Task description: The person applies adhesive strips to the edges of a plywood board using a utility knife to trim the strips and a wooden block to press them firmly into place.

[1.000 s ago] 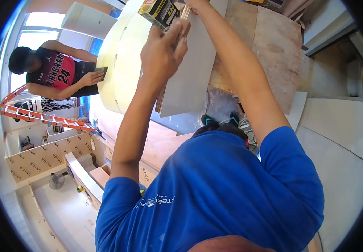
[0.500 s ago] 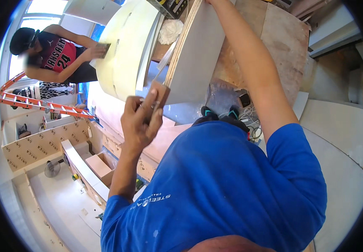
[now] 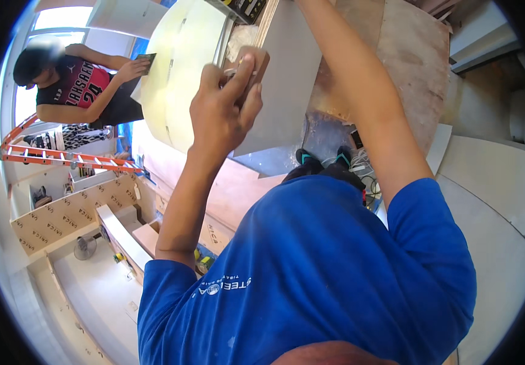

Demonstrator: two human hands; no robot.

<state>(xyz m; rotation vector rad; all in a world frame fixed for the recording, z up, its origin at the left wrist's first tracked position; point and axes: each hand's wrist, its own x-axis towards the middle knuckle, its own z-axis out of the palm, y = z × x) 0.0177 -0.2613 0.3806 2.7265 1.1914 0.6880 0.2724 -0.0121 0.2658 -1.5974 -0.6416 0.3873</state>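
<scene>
Fingers of the left hand (image 3: 223, 115) pinch a small brown block (image 3: 251, 67) flat against the edge of the pale grey panel (image 3: 286, 91) at upper centre, seemingly to rub along it. Upward, the right arm (image 3: 359, 103) leaves the frame, so I cannot tell that hand's grip. Upper left, another person (image 3: 74, 85) presses a pad to a cream board (image 3: 177, 73).
</scene>
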